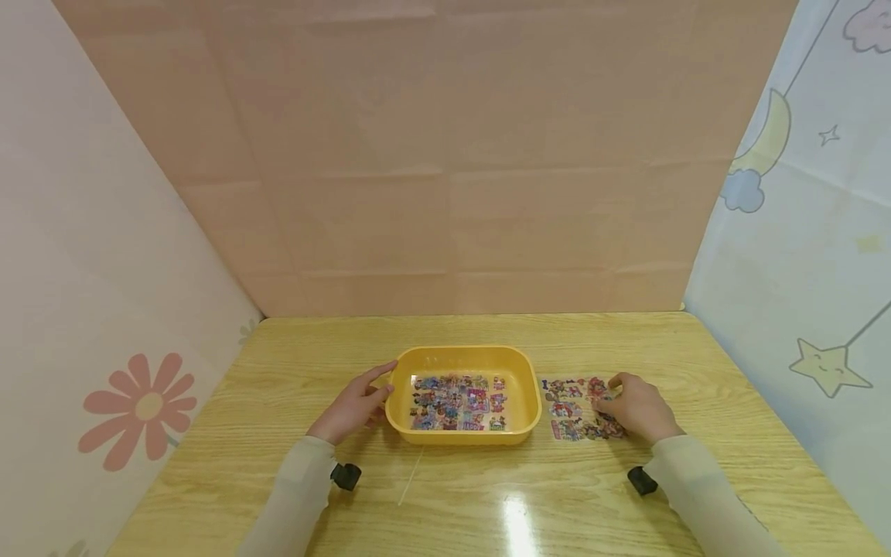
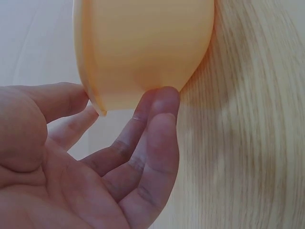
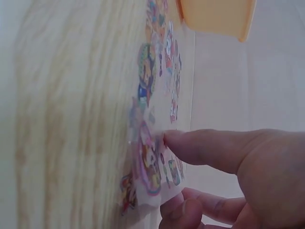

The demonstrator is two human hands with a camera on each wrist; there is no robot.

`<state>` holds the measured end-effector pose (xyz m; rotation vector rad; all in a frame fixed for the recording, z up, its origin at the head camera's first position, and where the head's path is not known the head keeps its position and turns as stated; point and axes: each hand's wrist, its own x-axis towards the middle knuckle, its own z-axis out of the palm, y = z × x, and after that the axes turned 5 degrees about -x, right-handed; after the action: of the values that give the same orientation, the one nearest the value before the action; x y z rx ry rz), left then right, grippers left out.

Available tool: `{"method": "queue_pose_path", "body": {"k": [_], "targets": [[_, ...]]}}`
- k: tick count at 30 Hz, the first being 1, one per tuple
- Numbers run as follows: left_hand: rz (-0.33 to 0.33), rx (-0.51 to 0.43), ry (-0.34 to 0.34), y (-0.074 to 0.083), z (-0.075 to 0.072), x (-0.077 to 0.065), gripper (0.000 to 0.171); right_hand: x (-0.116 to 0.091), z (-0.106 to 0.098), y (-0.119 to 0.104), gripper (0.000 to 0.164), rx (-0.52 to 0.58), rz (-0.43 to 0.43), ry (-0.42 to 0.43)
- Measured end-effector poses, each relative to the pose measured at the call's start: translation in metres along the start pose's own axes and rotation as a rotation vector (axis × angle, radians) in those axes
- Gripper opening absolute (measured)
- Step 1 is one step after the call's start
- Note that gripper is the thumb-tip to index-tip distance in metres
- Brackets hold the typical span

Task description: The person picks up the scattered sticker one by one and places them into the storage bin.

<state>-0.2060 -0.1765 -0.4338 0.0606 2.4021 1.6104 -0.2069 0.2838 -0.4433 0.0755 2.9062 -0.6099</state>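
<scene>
A yellow plastic tray (image 1: 462, 438) stands at the middle of the table, with clear sheets of colourful cartoon stickers (image 1: 445, 402) lying inside it. My left hand (image 1: 356, 405) holds the tray's left end; in the left wrist view the thumb is at the rim and the curled fingers (image 2: 162, 138) touch the outer wall. Just right of the tray, a transparent sticker sheet (image 1: 567, 410) lies on the table. My right hand (image 1: 640, 408) pinches its right edge, thumb on top and the other fingers partly hidden below. That edge is lifted a little in the right wrist view.
The wood-grain table (image 1: 445, 495) has a pinkish-brown backdrop (image 1: 445, 193) behind it. Patterned panels stand on both sides, a flower (image 1: 148, 406) on the left one and a star (image 1: 828, 367) on the right. Each wrist wears a dark strapped device.
</scene>
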Motion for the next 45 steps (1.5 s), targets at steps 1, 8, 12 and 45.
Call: {"method": "queue_pose_path", "body": {"k": [1,8,12,45], "targets": [[0.002,-0.001,-0.007,-0.0021,-0.0005,0.0016,0.049,-0.0001,-0.0002,-0.0002,0.064,0.003,0.000,-0.002],[0.008,-0.006,-0.032,-0.0033,-0.0018,0.0029,0.049,-0.0016,-0.0025,-0.0016,0.061,0.002,-0.005,0.007],[0.009,-0.001,-0.028,-0.0021,-0.0012,0.0025,0.048,-0.0028,-0.0042,-0.0026,0.057,0.006,-0.008,0.017],[0.014,0.018,-0.001,-0.0020,-0.0003,0.0024,0.049,-0.0060,-0.0060,-0.0001,0.023,0.076,-0.044,-0.008]]}}
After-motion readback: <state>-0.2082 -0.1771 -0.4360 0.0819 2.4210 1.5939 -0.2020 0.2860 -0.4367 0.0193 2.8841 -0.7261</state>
